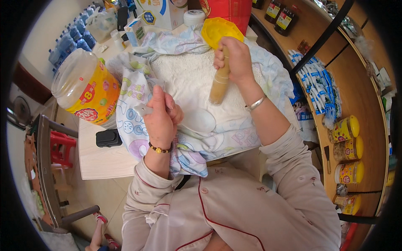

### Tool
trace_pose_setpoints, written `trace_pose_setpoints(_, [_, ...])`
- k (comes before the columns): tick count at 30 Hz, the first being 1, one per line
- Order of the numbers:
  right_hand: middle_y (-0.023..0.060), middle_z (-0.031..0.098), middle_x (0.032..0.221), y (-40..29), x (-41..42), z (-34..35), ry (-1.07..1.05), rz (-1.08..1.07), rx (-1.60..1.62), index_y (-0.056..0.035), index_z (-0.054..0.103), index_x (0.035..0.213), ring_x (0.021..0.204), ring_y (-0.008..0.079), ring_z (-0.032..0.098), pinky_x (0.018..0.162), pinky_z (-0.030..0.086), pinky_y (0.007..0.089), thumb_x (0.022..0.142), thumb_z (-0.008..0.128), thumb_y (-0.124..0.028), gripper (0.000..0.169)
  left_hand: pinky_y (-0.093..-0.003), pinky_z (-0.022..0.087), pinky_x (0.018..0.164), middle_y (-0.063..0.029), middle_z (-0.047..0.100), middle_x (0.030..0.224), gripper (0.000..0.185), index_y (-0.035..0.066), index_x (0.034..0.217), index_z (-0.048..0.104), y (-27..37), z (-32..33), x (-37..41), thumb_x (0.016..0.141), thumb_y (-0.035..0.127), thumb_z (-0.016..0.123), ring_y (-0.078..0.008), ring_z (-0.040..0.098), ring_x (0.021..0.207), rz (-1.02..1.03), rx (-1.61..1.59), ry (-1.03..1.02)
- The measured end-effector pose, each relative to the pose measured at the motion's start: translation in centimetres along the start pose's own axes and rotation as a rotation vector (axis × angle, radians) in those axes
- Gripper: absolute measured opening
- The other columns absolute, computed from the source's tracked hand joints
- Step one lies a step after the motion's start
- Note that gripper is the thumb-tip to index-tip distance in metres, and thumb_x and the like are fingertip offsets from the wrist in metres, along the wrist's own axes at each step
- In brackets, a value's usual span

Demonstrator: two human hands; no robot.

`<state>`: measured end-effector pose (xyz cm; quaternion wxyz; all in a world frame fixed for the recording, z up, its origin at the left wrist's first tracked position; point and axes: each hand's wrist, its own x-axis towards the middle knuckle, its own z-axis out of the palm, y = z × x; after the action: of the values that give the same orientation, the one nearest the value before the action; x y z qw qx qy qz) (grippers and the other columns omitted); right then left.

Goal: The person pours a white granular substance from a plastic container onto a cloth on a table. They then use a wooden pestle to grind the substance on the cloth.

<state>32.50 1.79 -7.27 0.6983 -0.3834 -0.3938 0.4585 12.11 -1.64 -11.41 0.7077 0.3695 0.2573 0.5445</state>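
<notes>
My left hand [164, 114] grips the handle of a white spoon [199, 120], whose wide bowl rests low over the near edge of the powder. In my right hand [236, 59] is a wooden rolling pin [219, 86], held near its upper end and tilted, with the lower end at the powder. White flour-like powder [185, 72] lies spread over a printed cloth [245, 137] on the table. Just beyond my right hand sits a yellow plastic lid [220, 29], partly covered by that hand. A large clear plastic jar [86, 89] with an orange label stands left of the cloth.
A black case [108, 138] lies on the table [100, 166] at the near left. Boxes, a white tub [194, 18] and a red bag [227, 12] stand at the back. Wooden shelves [361, 122] with jars and packets line the right. Another person's legs [97, 232] show at lower left.
</notes>
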Motion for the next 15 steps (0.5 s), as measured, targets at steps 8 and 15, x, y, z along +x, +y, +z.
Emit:
trace_pose_setpoints(8, [0.0020, 0.049, 0.055, -0.2, -5.0, 2.3, -0.571, -0.254, -0.392, -0.0016, 0.051, 0.068, 0.047, 0.0059, 0.042, 0.044, 0.037, 0.0224, 0.085, 0.046, -0.014, 0.022, -0.0251, 0.019, 0.037, 0.0035, 0.024, 0.045, 0.044, 0.010, 0.062, 0.039, 0.5, 0.2, 0.0, 0.094, 0.040, 0.040, -0.0086, 0.020, 0.037, -0.007, -0.034, 0.015])
trace_pose_setpoints(15, [0.0039, 0.046, 0.054, -2.3, -2.5, -1.3, -0.059, -0.121, -0.028, -0.0041, 0.047, 0.066, 0.042, 0.0114, 0.043, 0.043, 0.039, 0.0256, 0.083, 0.049, -0.018, 0.022, -0.0247, 0.018, 0.037, 0.0031, 0.026, 0.045, 0.045, 0.010, 0.060, 0.039, 0.3, 0.2, 0.1, 0.094, 0.039, 0.040, -0.0085, 0.022, 0.037, 0.008, -0.042, -0.021])
